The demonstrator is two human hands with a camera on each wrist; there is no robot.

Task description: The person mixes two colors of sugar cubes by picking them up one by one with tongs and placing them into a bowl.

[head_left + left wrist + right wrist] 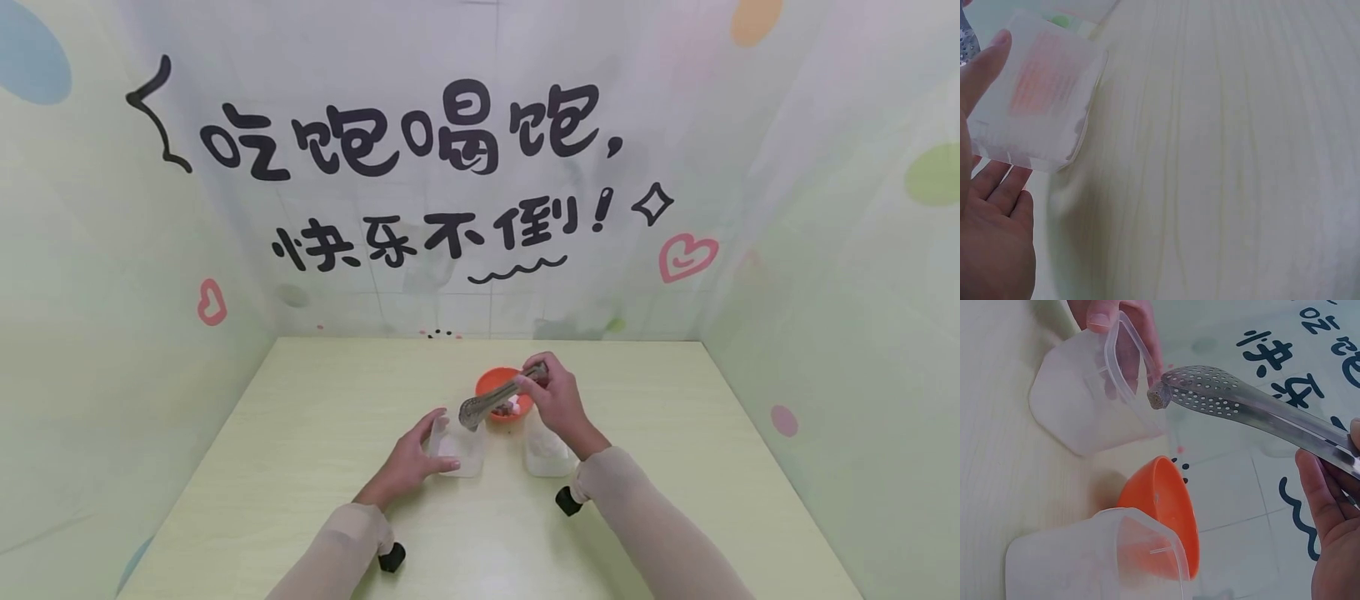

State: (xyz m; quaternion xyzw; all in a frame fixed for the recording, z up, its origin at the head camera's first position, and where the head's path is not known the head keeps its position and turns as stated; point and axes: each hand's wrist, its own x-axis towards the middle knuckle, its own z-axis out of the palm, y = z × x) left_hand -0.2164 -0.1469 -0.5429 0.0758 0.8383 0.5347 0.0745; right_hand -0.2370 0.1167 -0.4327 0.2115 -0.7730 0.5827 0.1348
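Observation:
My right hand (561, 404) grips metal tongs (491, 402) with perforated tips. Between those tips sits a small brownish piece (1157, 398), close to the rim of a translucent plastic container (1094, 400). That container is held by my left hand (408, 462), thumb on its near side and fingers on the far side. An orange bowl (489, 379) stands behind, partly covered by the tongs, with brown and white pieces (508, 407) in it. In the left wrist view, thumb and fingers lie on either side of the container (1047, 94).
A second translucent container (549, 458) stands under my right wrist, in front of the bowl. The pale wood-grain table (337, 392) is bordered by printed cloth walls (480, 308) at the back and sides.

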